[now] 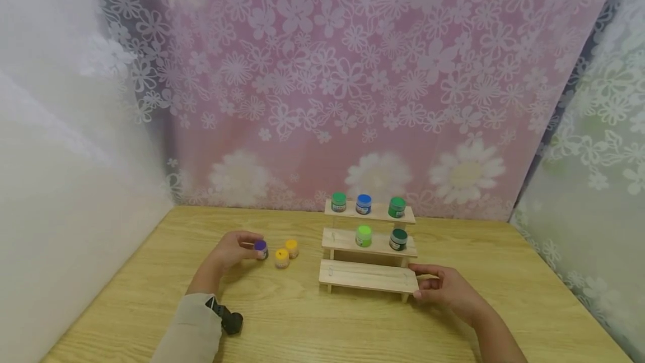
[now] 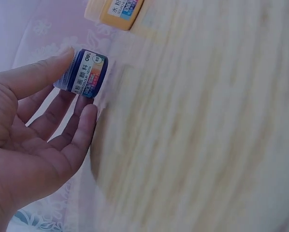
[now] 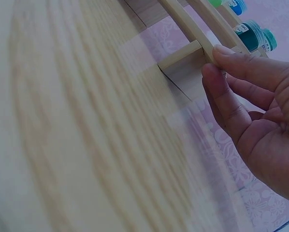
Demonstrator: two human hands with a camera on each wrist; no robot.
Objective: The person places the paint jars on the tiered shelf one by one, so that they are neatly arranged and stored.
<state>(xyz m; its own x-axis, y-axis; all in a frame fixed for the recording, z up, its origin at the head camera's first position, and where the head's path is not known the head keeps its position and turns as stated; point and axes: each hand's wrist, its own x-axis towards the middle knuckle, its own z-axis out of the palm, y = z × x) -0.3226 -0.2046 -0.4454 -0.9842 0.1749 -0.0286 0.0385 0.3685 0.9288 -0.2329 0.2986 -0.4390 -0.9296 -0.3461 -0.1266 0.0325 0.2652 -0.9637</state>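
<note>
My left hand (image 1: 234, 250) pinches a small purple-lidded paint jar (image 1: 261, 249) between thumb and fingers, at the left of the table. In the left wrist view this paint jar (image 2: 86, 75) shows dark blue-purple paint and a printed label. Just right of it stand two yellow paint jars (image 1: 281, 259), close together. A three-step wooden display stand (image 1: 368, 276) is at the centre right. My right hand (image 1: 448, 290) holds the right end of its lowest step, thumb and forefinger on the board's edge (image 3: 208, 48). The right hand's other fingers are partly hidden in the head view.
On the stand's top step sit two green jars (image 1: 339, 202) and a blue jar (image 1: 363, 204). Its middle step bears a light green jar (image 1: 364, 236) and a dark green jar (image 1: 398, 239). A flowered pink curtain (image 1: 322, 99) hangs behind the wooden table (image 1: 282, 318).
</note>
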